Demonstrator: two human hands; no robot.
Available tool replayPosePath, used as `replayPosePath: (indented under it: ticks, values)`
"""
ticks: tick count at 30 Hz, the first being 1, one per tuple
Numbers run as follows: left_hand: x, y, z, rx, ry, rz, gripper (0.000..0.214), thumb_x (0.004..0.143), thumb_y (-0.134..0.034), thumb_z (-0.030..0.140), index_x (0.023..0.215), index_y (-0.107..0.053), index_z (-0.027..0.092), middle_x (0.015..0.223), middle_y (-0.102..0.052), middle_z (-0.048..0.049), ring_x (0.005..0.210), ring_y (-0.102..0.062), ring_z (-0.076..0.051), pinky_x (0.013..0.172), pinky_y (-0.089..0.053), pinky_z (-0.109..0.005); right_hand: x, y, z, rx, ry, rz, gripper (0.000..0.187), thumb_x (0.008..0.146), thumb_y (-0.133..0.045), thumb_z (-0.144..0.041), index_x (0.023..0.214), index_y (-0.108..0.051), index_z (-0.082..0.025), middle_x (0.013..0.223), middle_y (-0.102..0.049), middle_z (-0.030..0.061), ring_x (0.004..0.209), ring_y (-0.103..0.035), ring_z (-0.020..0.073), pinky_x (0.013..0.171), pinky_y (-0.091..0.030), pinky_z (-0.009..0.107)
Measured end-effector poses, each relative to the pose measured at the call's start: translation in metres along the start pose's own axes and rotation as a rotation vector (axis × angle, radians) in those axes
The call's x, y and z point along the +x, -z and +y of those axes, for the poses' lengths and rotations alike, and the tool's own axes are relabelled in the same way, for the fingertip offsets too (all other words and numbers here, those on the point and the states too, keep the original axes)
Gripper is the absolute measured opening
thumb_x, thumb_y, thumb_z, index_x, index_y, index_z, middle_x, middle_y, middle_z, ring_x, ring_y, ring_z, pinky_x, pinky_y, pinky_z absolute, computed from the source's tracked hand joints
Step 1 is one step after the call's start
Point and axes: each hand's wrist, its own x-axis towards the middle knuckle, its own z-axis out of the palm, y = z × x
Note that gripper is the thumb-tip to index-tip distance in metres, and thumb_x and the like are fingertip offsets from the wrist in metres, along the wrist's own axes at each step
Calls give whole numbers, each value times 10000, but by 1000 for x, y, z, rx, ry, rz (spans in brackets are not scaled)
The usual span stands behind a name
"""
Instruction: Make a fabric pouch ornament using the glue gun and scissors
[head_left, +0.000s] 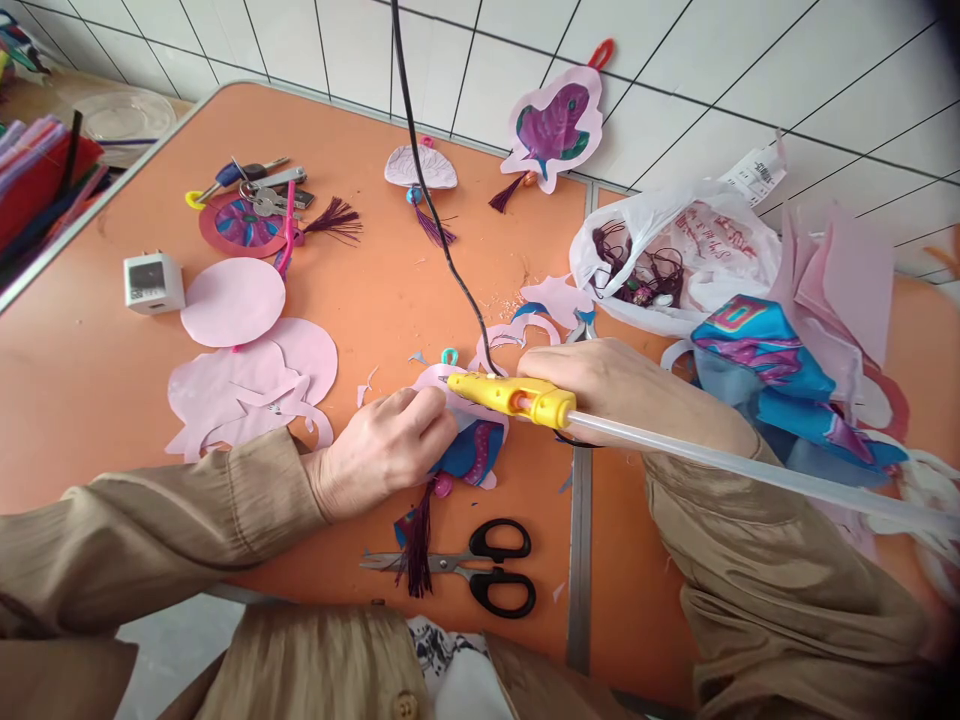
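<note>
Orange table, right hand gripping yellow glue gun, left hand pinching pink-edged blue ornament with purple tassel

The orange table is brightly, evenly lit, with soft shadows. The upper-right corner is darkened, the tiled wall is stretched, and the glue stick is blurred toward the right edge.

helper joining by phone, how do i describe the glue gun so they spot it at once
Over the orange table, find the person's right hand. It grips the glue gun, whose yellow body and long translucent stick set it apart from the black-handled scissors nearer the person.
</note>
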Motion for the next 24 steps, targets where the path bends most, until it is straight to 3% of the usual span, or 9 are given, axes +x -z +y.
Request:
replayPosePath:
  ticks: [10,14,21,24]
  values:
    - [3,3,0,-3,-8,17,266,1012,-383,31,855,-536,181,823,-600,-44,638,-552,-150,509,-441,-257,-1,6,0,9,-31,-32,250,790,-514,-166,701,-299,-255,588,-428,-32,525,-378,153,578,-182,317]
    - [3,3,0,-9,-14,34,291,1015,-358,35,832,-523,189,802,-588,-44,624,-540,-156,501,-428,-261,-1,7,0,30,-69,-62,298,883,-492,-267,671,-283,-257,572,-408,-32,509,-346,146,579,-181,322]
    - [4,2,0,9,-5,60,332,1019,-341,19,790,-512,189,766,-558,-26,596,-502,-148,501,-422,-258,1,1,0,27,-10,-5,238,882,-491,-225,737,-306,-262,610,-438,-34,562,-421,173,581,-217,308]
    - [4,0,0,8,2,88,359,1008,-333,-2,758,-506,188,741,-535,-21,572,-472,-141,510,-425,-256,0,4,1,-24,-38,-29,287,817,-532,-153,722,-284,-261,607,-432,-33,560,-424,169,587,-200,311]
